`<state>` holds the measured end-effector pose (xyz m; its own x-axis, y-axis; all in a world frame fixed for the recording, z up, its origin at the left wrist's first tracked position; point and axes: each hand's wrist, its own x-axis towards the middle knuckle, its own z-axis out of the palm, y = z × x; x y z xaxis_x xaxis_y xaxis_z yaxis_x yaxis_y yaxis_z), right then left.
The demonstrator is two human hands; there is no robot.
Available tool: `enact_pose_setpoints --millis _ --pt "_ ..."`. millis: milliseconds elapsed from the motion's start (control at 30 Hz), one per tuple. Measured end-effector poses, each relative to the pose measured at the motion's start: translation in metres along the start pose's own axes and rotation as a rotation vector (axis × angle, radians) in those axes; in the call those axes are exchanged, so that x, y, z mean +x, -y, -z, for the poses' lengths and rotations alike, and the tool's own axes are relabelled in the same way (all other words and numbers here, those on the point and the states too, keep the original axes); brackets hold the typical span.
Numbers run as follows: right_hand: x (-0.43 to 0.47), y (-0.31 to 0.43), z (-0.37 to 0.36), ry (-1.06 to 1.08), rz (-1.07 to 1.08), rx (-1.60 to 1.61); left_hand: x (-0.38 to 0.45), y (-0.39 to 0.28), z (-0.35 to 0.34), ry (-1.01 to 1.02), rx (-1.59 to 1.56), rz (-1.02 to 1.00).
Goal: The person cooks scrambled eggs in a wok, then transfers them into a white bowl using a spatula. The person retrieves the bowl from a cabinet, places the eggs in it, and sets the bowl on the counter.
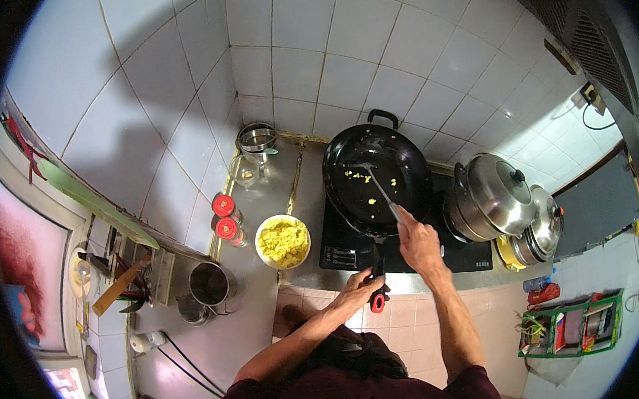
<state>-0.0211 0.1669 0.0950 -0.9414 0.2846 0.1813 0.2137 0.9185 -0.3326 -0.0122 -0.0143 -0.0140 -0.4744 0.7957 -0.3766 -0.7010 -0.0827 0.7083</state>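
My left hand (361, 290) grips the black handle (377, 264) of a wok, which ends in a red-rimmed hanging hole. In my right hand (418, 243) is a metal spatula (382, 187), its blade down on the wok's inner surface. The black wok (353, 208) sits on a black cooktop (336, 256), and small yellow bits, apparently scrambled egg (372, 202), are scattered inside it. Left of the wok stands a white bowl (260, 253) heaped with yellow scrambled egg (283, 240).
Two red-lidded jars (224, 205) stand by the left wall. Behind them are a glass jug (245, 171) and a steel container (257, 140). A lidded steel pot (487, 200) occupies the cooktop's right side. A metal pitcher (209, 283) and a utensil holder (159, 275) are at left.
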Motion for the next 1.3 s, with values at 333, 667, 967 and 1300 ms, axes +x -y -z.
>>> enact_pose_setpoints --millis 333,667,967,1300 --pt "0.004 -0.014 0.046 0.008 -0.061 -0.307 -0.006 -0.007 -0.003 -0.071 0.071 0.035" --pt "-0.033 -0.004 0.043 0.119 -0.112 -0.360 0.008 0.009 0.006 -0.005 0.007 0.005" --pt "-0.012 -0.067 0.149 0.096 -0.103 -0.343 0.011 0.015 0.009 0.027 -0.020 -0.021" --pt "0.056 -0.124 0.154 0.283 0.026 -0.471 0.011 0.020 0.008 -0.010 -0.002 -0.058"
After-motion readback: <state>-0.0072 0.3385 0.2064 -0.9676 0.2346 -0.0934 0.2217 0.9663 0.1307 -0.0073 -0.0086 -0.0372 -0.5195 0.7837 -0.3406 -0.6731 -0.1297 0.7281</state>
